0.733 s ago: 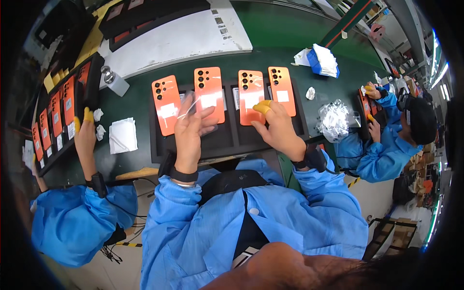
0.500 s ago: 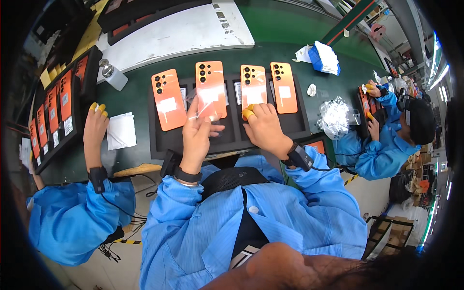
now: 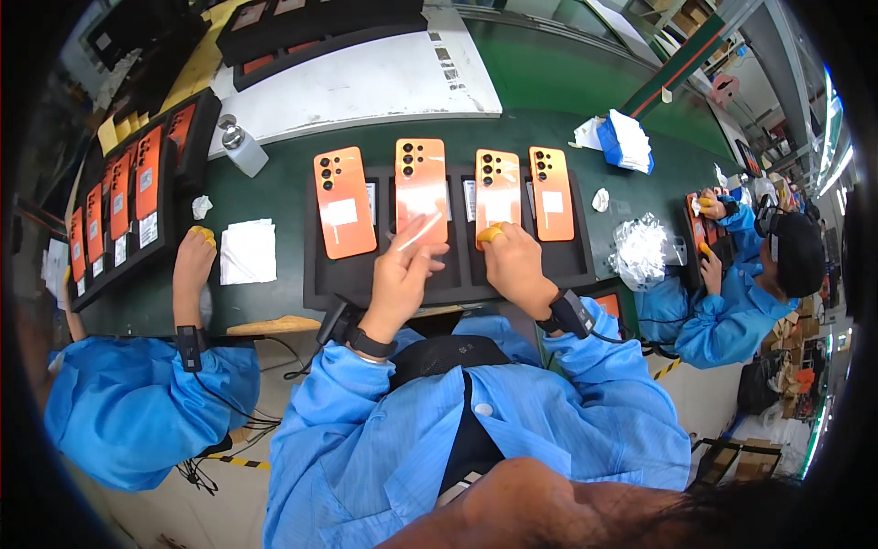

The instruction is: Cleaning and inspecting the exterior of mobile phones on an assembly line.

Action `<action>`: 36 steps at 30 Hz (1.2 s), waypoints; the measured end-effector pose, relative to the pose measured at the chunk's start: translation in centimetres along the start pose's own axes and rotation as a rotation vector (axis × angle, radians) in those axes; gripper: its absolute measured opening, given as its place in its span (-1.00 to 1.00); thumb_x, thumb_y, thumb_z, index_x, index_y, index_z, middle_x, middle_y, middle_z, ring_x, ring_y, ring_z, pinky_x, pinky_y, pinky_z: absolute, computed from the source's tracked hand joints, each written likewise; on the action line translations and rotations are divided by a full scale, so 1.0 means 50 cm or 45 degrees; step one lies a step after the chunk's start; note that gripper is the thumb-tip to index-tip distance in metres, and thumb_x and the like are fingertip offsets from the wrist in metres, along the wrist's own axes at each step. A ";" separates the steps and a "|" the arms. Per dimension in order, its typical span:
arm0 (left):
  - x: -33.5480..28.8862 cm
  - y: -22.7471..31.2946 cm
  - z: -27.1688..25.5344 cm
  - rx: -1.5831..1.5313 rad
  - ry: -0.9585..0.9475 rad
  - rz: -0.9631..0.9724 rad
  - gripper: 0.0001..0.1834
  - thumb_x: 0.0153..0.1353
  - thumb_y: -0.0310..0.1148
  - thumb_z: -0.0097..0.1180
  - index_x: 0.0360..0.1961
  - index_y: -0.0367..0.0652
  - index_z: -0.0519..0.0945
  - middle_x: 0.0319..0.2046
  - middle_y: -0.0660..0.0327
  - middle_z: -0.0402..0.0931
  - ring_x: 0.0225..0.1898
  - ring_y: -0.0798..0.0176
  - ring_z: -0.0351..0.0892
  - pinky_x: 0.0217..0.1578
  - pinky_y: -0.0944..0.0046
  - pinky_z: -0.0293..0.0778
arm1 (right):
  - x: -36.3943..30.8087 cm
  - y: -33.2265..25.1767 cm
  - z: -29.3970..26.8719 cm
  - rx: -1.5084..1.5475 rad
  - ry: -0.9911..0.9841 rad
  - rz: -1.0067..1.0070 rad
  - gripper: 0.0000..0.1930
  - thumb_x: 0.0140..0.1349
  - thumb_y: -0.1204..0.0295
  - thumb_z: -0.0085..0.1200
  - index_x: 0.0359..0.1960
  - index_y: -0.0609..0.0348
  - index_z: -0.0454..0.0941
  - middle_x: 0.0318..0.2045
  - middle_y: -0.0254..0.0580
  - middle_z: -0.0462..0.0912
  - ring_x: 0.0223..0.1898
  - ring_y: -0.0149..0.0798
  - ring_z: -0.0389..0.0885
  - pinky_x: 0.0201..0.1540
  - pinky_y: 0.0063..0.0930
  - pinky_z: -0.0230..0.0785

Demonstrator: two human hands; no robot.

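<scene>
Four orange phones lie in a black foam tray [image 3: 384,288], backs up: a far-left phone [image 3: 346,236], a second phone [image 3: 421,174], a third phone [image 3: 498,203] and a far-right phone [image 3: 551,229]. My left hand [image 3: 401,282] is at the lower end of the second phone, fingers closed on a clear plastic film [image 3: 419,231] over it. My right hand [image 3: 514,265], with yellow finger cots, is curled closed at the third phone's lower end. Whatever its fingertips pinch is hidden.
Left stand a dispenser bottle [image 3: 243,151], a folded white cloth [image 3: 248,252] and a tray of boxed phones [image 3: 166,233]. A co-worker's hand [image 3: 194,261] is beside the cloth. At right are crumpled clear film [image 3: 638,252], a blue box of wipes [image 3: 626,142] and another co-worker [image 3: 741,293].
The whole view has shifted, so the table sits lower and further right. My hands stay at the same two phones. The left co-worker has let go of a white wad.
</scene>
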State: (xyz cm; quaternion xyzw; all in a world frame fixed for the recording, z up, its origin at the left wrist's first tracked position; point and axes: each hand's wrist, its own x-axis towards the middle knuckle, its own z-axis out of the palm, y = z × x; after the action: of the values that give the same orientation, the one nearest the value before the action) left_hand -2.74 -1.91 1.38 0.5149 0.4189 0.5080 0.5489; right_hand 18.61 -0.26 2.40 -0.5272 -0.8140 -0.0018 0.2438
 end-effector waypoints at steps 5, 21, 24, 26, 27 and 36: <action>0.004 0.032 0.036 0.737 -0.202 0.414 -0.66 0.37 -0.45 -0.01 0.12 -0.27 0.59 -0.10 0.04 0.70 -0.05 0.08 0.68 0.02 0.19 0.52 | 0.007 0.039 -0.005 0.411 0.058 0.383 -0.89 0.27 0.49 0.10 -0.29 0.30 0.60 -0.35 0.11 0.65 -0.31 0.13 0.66 -0.21 -0.11 0.50; 0.037 0.004 0.121 1.541 -0.543 0.581 -0.67 0.32 -0.38 0.02 0.04 -0.31 0.56 0.25 -0.07 0.44 0.35 -0.06 0.35 0.31 -0.16 0.25 | 0.219 0.228 -0.109 1.206 -0.047 0.637 -0.87 0.28 0.56 -0.03 -0.28 0.41 0.55 -0.39 -0.02 0.73 -0.44 -0.26 0.73 -0.38 -0.45 0.58; 0.041 0.009 0.126 1.456 -0.526 0.523 -0.65 0.34 -0.38 -0.01 0.08 -0.34 0.55 0.22 -0.08 0.48 0.32 -0.11 0.38 0.31 -0.16 0.26 | 0.309 0.300 -0.171 1.160 0.442 0.722 -0.85 0.30 0.56 -0.01 -0.21 0.43 0.53 -0.38 -0.01 0.73 -0.37 -0.20 0.76 -0.33 -0.44 0.58; 0.048 0.002 0.120 1.426 -0.523 0.548 -0.63 0.38 -0.36 -0.02 0.11 -0.35 0.54 0.19 -0.06 0.51 0.30 -0.06 0.42 0.30 -0.12 0.29 | 0.332 0.301 -0.233 1.066 0.833 0.545 -0.85 0.34 0.56 -0.03 -0.19 0.43 0.54 -0.34 -0.01 0.73 -0.36 -0.21 0.75 -0.30 -0.45 0.57; 0.050 0.000 0.115 1.392 -0.525 0.567 -0.62 0.42 -0.33 -0.04 0.14 -0.36 0.52 0.16 -0.04 0.54 0.27 -0.02 0.46 0.28 -0.08 0.32 | 0.336 0.280 -0.261 1.043 1.062 0.434 -0.84 0.36 0.55 -0.04 -0.20 0.43 0.55 -0.31 -0.02 0.73 -0.36 -0.24 0.75 -0.30 -0.46 0.56; 0.066 0.065 0.041 -0.721 -0.265 -0.167 -0.23 0.52 0.19 -0.38 0.33 -0.35 0.33 0.23 -0.02 0.46 0.26 0.11 0.46 0.32 0.09 0.31 | 0.119 -0.099 -0.172 0.711 -0.119 -0.350 -0.74 0.15 0.56 0.09 -0.10 0.29 0.50 -0.16 0.13 0.55 -0.07 0.18 0.56 -0.05 -0.04 0.45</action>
State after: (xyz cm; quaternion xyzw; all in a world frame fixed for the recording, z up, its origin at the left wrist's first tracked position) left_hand -0.72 0.90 5.04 0.3626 0.2346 0.5125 0.7422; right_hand 15.82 0.40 13.58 -0.3244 -0.8570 0.2131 0.3391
